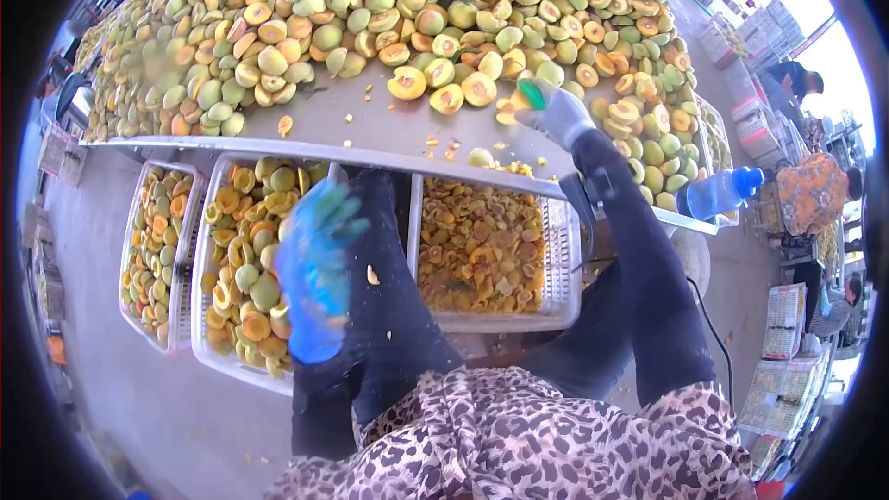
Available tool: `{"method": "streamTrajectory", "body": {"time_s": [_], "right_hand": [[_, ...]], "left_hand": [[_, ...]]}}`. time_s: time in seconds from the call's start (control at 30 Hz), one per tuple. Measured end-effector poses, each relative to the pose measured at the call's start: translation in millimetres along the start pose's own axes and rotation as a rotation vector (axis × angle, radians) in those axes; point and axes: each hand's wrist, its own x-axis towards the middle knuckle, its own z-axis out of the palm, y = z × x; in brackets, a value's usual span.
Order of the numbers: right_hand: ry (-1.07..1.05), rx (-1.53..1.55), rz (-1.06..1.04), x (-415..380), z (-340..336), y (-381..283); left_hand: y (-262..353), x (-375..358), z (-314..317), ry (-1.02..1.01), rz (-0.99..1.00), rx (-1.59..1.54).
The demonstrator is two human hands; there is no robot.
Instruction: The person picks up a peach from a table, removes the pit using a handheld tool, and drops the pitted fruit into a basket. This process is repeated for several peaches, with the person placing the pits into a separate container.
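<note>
My left hand (319,268), in a blue and green glove, is smeared by motion over the right side of a white crate (201,315) of halved fruit. Its fingers look spread, and nothing shows in them. At the table's front edge, my right hand (563,118) wears a pale glove and is closed round a small green object (532,94), whose kind I cannot make out. Just beside it lies a cut yellow fruit half (507,111). Yellow-green fruit that looks like apricots (407,83), many halved with the stone showing, covers much of the metal table (370,116).
Under the table edge, a white crate (561,264) holds brownish-orange scraps. Another crate (185,264) of fruit stands at far left. A blue bottle (722,193) lies at the table's right end. Other people (815,194) and stacked crates (778,389) are at right.
</note>
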Motion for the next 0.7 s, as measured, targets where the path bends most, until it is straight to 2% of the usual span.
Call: {"method": "streamTrajectory", "body": {"time_s": [0.07, 0.13, 0.17, 0.2, 0.23, 0.33, 0.4, 0.47, 0.53, 0.6, 0.63, 0.7], "right_hand": [[0.036, 0.152, -0.258, -49, -1, -46], [0.095, 0.173, -0.470, -106, 1, -90], [0.087, 0.196, -0.474, -126, 2, -99], [0.217, 0.226, -0.466, -144, 3, -106], [0.346, 0.250, -0.451, -159, 3, -109], [0.304, 0.335, -0.324, -198, -3, -98], [0.254, 0.349, -0.306, -215, 3, -99], [0.123, 0.414, -0.213, -227, 10, -101], [0.167, 0.404, -0.267, -233, 15, -102], [0.148, 0.330, -0.250, -240, 16, -104], [0.148, 0.333, -0.253, -242, 17, -106], [0.123, 0.205, -0.221, -247, 17, -109]], "left_hand": [[0, -5, 63, -0.081, -0.264, -0.112], [-50, 3, 64, -0.456, -0.361, -0.318], [-66, 8, 67, -0.395, -0.407, -0.460], [-67, 4, 77, -0.335, -0.452, -0.604], [-67, -10, 87, -0.269, -0.209, -0.477], [-51, -21, 90, -0.213, -0.216, -0.388], [-46, -33, 92, -0.257, -0.299, -0.435], [-49, -47, 100, -0.224, -0.028, -0.296], [-46, -54, 101, -0.218, -0.052, -0.306], [-42, -59, 102, -0.153, -0.181, -0.420], [-48, -57, 90, -0.278, -0.166, -0.393], [-41, -64, 94, -0.257, -0.121, -0.306]]}}
